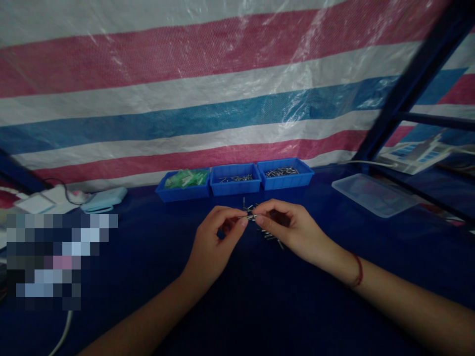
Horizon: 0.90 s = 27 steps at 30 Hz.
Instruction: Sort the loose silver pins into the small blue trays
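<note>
Thumb and forefinger of my left hand (pixel 218 232) pinch one end of a small, thin metal pin (pixel 251 217). My right hand (pixel 285 225), with a dark red string round its wrist, pinches the opposite end, so the fingertips of both hands almost meet. Whether this is one piece or two joined is too small to tell. Several loose metal pins (pixel 272 237) like it lie on the dark blue table (pixel 230 306) under and behind my right hand, partly hidden by it.
Behind my hands stand three blue bins in a row: a left bin (pixel 181 197) of green-tinted plastic bags, a middle bin (pixel 235 187) and a right bin (pixel 287 183) of metal pins. A clear plastic lid (pixel 374 195) lies right, a light blue case (pixel 106 199) left.
</note>
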Motion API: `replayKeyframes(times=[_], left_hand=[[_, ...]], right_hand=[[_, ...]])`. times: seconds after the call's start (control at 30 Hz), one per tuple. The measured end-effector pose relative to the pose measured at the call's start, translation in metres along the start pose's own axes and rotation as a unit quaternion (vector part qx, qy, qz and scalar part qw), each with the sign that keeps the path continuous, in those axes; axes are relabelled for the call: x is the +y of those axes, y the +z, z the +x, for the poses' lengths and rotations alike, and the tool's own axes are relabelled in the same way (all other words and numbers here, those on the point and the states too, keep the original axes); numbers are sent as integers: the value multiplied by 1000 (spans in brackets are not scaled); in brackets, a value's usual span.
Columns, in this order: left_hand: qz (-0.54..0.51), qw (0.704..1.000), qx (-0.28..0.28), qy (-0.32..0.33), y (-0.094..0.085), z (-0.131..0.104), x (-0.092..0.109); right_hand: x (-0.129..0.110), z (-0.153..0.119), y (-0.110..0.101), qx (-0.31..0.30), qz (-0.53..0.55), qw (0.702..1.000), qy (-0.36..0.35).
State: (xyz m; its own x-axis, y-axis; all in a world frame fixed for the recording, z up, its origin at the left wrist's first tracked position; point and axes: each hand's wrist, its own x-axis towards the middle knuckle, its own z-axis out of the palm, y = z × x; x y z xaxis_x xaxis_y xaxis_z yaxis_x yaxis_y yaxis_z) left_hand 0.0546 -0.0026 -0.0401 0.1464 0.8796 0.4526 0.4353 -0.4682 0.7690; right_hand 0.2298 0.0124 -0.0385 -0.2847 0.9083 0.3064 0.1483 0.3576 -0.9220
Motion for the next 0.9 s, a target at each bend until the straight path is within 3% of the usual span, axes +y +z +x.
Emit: replayKeyframes(times=[0.13, 0.3, 0.4, 0.47, 0.57, 0.67, 0.73, 0.9], left_hand=[[3, 999, -13, -29, 0, 2, -3], [11, 993, -97, -64, 3, 2, -7], [15, 993, -91, -69, 5, 2, -6], [-2, 993, -79, -92, 6, 2, -5], [-43, 986, -75, -146, 8, 2, -5], [-40, 982, -115, -145, 10, 1, -4], [-14, 982, -149, -117, 11, -1, -2], [84, 975, -204, -31, 14, -4, 1]], right_hand=[[0, 0, 0, 46, -4, 999, -23], [-8, -4, -3, 39, -115, 987, -104], [-14, -5, -9, 8, -221, 959, -180], [-16, -2, -14, 8, -259, 946, -195], [-10, 13, -26, 123, -295, 929, -188], [10, 36, -49, 295, -344, 875, -170], [26, 49, -67, 313, -391, 854, -140], [50, 54, -90, 317, -410, 849, -101]])
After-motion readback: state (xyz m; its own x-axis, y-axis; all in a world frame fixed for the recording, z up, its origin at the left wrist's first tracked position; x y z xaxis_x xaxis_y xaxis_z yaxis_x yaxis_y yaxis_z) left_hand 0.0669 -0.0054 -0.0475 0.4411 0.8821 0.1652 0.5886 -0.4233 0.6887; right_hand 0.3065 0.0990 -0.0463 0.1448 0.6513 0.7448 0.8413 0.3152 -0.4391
